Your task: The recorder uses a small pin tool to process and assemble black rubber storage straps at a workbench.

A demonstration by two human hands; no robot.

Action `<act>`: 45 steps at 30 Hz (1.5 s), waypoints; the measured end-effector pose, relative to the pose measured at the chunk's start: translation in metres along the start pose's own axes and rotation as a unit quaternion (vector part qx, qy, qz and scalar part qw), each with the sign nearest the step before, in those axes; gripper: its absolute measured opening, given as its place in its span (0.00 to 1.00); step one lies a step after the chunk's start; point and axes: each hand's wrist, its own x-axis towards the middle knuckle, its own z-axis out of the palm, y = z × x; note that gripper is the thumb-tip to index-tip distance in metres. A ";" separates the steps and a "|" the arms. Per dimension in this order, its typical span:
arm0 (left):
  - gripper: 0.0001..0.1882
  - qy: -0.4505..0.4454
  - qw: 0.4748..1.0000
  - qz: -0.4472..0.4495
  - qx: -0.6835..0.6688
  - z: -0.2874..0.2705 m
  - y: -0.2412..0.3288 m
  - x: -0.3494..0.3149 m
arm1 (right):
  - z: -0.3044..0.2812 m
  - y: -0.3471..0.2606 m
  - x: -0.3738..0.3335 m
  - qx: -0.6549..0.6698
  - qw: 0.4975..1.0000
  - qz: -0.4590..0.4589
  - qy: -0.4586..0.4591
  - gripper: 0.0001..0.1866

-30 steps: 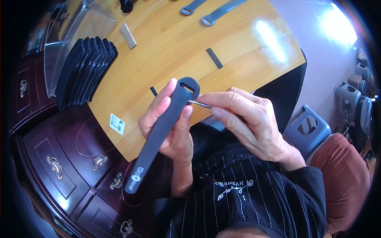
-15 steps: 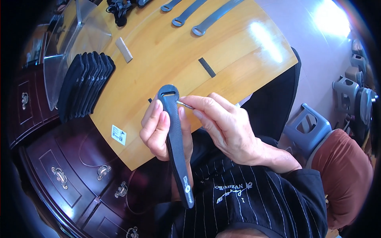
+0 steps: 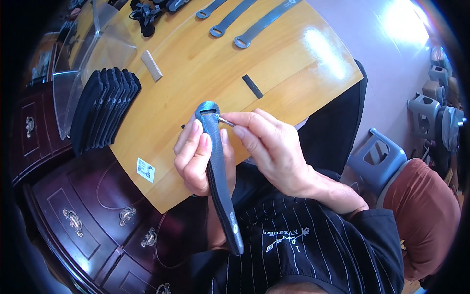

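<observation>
A long black strap (image 3: 219, 169) with a rounded, slotted end stands up from my left hand (image 3: 193, 161), whose fingers are wrapped round its upper part. Its tapered lower end, with pale printing, hangs in front of my dark striped shirt. In a pinch, my right hand (image 3: 281, 147) holds a thin metal-tipped tool (image 3: 227, 122); its exact kind is too small to make out. The tool's tip meets the strap's right edge just below the slot. Part of my left hand is hidden behind the strap.
Several black padded pieces (image 3: 105, 108) stand in a row at the wooden table's left edge. Grey slotted straps (image 3: 259, 27) lie at the far side. A dark strip (image 3: 252, 86), a beige strip (image 3: 152, 66) and a white label (image 3: 145, 169) are on the tabletop. A grey-blue stool (image 3: 377, 159) stands right.
The strap has turned slightly, showing more of its side edge, and its slotted end sits a little higher. My right hand has shifted slightly left and up with the tool.
</observation>
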 end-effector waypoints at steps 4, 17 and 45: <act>0.17 0.011 0.999 -0.035 -0.034 -0.002 0.002 -0.001 | -0.013 -0.002 0.006 0.432 0.841 0.307 -0.110 0.14; 0.17 -0.097 0.909 -0.209 -0.348 -0.029 -0.007 -0.007 | -0.061 -0.004 0.029 -0.123 0.970 -0.084 -0.191 0.15; 0.11 -0.175 0.614 -0.533 -0.555 -0.030 0.039 0.009 | -0.073 -0.010 0.013 -0.144 0.966 -0.152 -0.154 0.22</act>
